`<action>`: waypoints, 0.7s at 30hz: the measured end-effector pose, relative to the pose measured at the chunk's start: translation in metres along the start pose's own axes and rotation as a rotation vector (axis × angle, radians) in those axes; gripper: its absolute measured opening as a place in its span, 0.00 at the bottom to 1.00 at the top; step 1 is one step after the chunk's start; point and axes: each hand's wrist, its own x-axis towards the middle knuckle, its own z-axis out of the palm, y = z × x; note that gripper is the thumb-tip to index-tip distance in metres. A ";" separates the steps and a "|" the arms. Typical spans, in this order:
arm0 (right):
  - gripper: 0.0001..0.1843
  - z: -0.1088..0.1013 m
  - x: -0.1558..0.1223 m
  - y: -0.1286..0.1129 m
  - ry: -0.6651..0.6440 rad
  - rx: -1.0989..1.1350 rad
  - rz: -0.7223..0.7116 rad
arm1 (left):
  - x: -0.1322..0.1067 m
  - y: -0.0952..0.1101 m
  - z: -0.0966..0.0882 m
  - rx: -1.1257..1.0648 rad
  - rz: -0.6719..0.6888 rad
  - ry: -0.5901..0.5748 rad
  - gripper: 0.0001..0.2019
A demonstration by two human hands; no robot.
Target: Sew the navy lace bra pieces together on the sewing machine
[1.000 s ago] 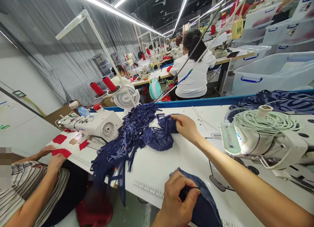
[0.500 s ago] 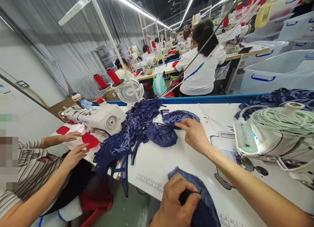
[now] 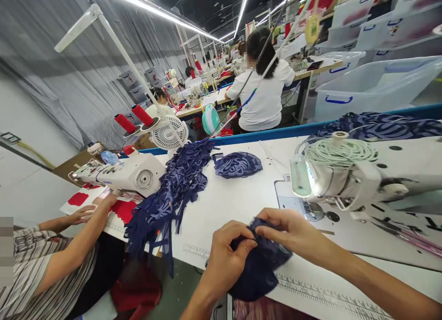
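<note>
Close to the table's front edge, my left hand [image 3: 228, 253] pinches a dark navy fabric piece [image 3: 253, 281] that hangs below the fingers. My right hand [image 3: 288, 228] meets it from the right, thumb and fingers closed on a sheer navy fabric piece [image 3: 278, 254]. The two pieces touch and overlap between my hands; their exact edges are hidden by the fingers. Farther back on the white table [image 3: 221, 205] lies another patterned navy piece [image 3: 238, 165]. To its left is a long heap of navy fabric with straps [image 3: 176, 182], hanging over the front edge.
A sewing machine [image 3: 340, 172] with a coil of pale green cord stands on the right. At left, a co-worker's hands [image 3: 103, 205] handle red fabric [image 3: 123, 211] beside another machine [image 3: 138, 175]. A white fan [image 3: 170, 132] is behind the heap. More navy fabric [image 3: 380, 125] lies back right.
My right hand has picked up the sheer navy piece from the table and drawn it back to my left hand. The view has shifted to the right.
</note>
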 end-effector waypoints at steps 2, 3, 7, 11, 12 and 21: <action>0.20 -0.009 -0.022 0.009 0.058 0.104 0.119 | 0.005 0.000 0.015 -0.040 -0.012 -0.063 0.08; 0.20 -0.014 -0.032 0.014 0.093 0.137 0.154 | 0.007 0.000 0.023 -0.037 -0.009 -0.091 0.08; 0.20 -0.023 -0.062 0.022 0.194 0.193 0.179 | 0.013 0.009 0.047 0.000 0.025 -0.259 0.08; 0.23 -0.019 -0.086 0.022 0.341 0.259 0.222 | 0.017 0.028 0.063 -0.132 -0.154 -0.308 0.03; 0.23 -0.017 -0.091 0.023 0.377 0.290 0.226 | 0.018 0.032 0.067 -0.175 -0.232 -0.320 0.01; 0.29 -0.012 -0.110 0.031 0.456 0.431 0.338 | 0.017 0.036 0.085 -0.098 -0.358 -0.380 0.10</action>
